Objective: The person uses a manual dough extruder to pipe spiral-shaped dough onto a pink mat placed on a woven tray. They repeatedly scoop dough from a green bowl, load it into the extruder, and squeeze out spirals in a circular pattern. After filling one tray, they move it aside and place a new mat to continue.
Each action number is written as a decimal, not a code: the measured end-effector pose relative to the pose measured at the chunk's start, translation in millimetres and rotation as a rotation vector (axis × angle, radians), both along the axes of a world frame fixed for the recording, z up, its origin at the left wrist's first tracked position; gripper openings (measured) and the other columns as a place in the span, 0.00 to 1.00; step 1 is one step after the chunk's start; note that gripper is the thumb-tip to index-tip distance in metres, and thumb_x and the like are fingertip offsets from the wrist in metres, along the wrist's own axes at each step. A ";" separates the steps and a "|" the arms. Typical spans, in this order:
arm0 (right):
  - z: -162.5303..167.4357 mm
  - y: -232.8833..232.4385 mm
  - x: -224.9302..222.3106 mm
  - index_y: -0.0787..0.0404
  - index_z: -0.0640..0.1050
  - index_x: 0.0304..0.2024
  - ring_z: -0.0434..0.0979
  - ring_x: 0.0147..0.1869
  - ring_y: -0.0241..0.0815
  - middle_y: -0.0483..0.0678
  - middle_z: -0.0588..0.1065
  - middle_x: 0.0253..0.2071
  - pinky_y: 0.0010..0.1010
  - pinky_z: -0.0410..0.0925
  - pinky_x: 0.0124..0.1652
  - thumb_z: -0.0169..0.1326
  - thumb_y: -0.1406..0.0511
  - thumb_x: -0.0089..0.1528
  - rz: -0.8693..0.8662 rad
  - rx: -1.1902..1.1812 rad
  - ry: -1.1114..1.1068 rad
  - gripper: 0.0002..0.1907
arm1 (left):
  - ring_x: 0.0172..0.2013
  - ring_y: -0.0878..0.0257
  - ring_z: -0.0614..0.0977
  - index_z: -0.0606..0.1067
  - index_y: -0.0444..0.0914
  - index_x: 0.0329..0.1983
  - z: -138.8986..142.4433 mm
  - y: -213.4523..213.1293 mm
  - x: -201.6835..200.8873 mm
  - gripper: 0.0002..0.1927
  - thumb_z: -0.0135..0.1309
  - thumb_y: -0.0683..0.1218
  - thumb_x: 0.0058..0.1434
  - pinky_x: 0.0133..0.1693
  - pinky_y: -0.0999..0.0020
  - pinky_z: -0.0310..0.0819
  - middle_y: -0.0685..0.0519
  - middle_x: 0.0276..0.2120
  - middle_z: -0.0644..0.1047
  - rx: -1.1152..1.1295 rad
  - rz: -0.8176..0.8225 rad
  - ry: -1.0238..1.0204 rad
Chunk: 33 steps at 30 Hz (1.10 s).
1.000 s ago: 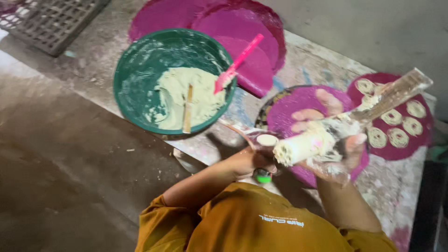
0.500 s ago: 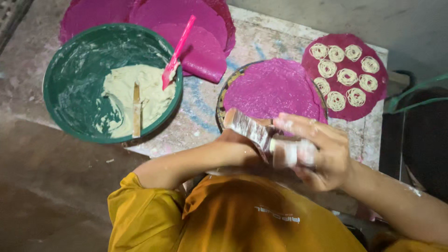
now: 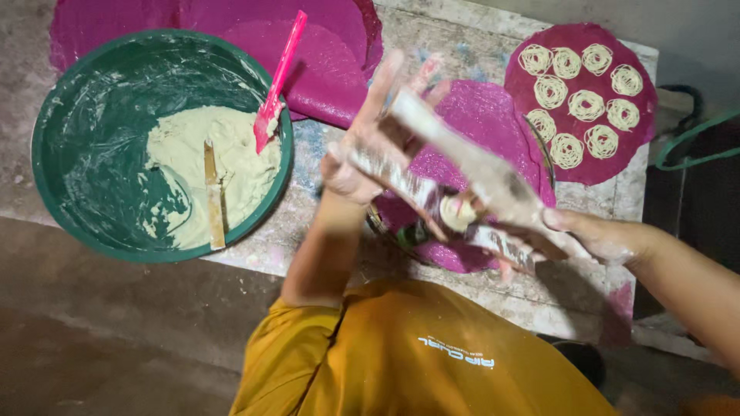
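Fingers (image 3: 385, 85) of the left hand (image 3: 362, 146) are spread, palm against the upper end of the press (image 3: 455, 192); the right hand (image 3: 597, 239) closes its fingers round the lower handles. The press, a floured two-handled tool with a dough-filled barrel at its middle, is held in the air, tilted, just above the bare pink mat (image 3: 493, 115). Judged step: repositioning the loaded press between squeezes. The next move likely calls for both handles gripped and the barrel aimed down at that mat. Right of the mat, a second mat (image 3: 640, 154) carries noodle coils (image 3: 570, 104). Left of it, the green bowl (image 3: 54, 154) holds dough (image 3: 193, 177) and a pink spatula (image 3: 277, 77).
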State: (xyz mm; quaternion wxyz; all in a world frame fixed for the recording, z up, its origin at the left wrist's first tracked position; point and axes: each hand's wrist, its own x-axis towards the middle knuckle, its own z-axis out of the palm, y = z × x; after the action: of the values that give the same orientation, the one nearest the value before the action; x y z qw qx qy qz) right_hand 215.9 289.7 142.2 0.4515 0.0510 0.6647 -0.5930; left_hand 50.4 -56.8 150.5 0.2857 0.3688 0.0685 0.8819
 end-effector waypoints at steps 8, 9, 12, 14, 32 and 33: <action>-7.0 -9.2 -14.9 0.62 0.75 0.61 0.80 0.51 0.49 0.53 0.82 0.50 0.43 0.72 0.51 0.29 0.37 0.63 -0.021 0.257 -0.043 0.45 | 0.48 0.58 0.77 0.71 0.39 0.55 -77.0 42.5 -9.8 0.21 0.55 0.48 0.58 0.65 0.57 0.66 0.53 0.41 0.74 0.118 0.003 -0.387; -5.0 -12.9 -19.4 0.61 0.77 0.59 0.81 0.50 0.46 0.52 0.81 0.48 0.40 0.72 0.52 0.27 0.36 0.62 0.016 0.313 -0.017 0.46 | 0.47 0.58 0.77 0.72 0.39 0.49 -82.4 45.3 -16.2 0.17 0.55 0.47 0.57 0.65 0.56 0.67 0.54 0.39 0.74 0.107 0.019 -0.433; -7.6 -32.7 -28.9 0.61 0.80 0.52 0.83 0.47 0.42 0.52 0.82 0.43 0.36 0.74 0.53 0.23 0.35 0.62 0.089 0.389 0.088 0.47 | 0.44 0.58 0.76 0.71 0.41 0.43 -94.5 44.2 -33.2 0.12 0.54 0.48 0.57 0.60 0.58 0.68 0.53 0.37 0.73 0.173 0.004 -0.462; -13.5 -48.9 -31.3 0.65 0.82 0.46 0.83 0.43 0.44 0.54 0.83 0.38 0.39 0.76 0.51 0.23 0.35 0.64 0.089 0.324 0.187 0.49 | 0.42 0.59 0.75 0.70 0.41 0.41 -101.7 38.3 -38.9 0.11 0.53 0.49 0.58 0.56 0.60 0.68 0.54 0.35 0.72 0.183 -0.007 -0.470; 5.5 -68.4 -27.2 0.65 0.82 0.32 0.79 0.28 0.44 0.52 0.78 0.23 0.37 0.76 0.35 0.26 0.38 0.66 0.041 0.340 0.169 0.45 | 0.41 0.59 0.74 0.69 0.41 0.41 -114.5 40.4 -35.3 0.10 0.47 0.51 0.63 0.49 0.59 0.71 0.54 0.34 0.71 0.190 -0.008 -0.472; 7.9 -64.3 -27.6 0.64 0.81 0.33 0.80 0.28 0.43 0.51 0.78 0.23 0.37 0.76 0.36 0.25 0.38 0.65 0.059 0.388 0.186 0.44 | 0.41 0.60 0.74 0.70 0.41 0.42 -114.8 44.0 -31.6 0.10 0.47 0.51 0.63 0.50 0.59 0.71 0.54 0.34 0.71 0.198 0.005 -0.476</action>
State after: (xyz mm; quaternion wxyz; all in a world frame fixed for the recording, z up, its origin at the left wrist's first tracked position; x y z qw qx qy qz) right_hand 188.3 225.4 150.1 0.3874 0.0625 0.8062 -0.4428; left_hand 18.8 -12.7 35.7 0.2538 0.1770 -0.0863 0.9470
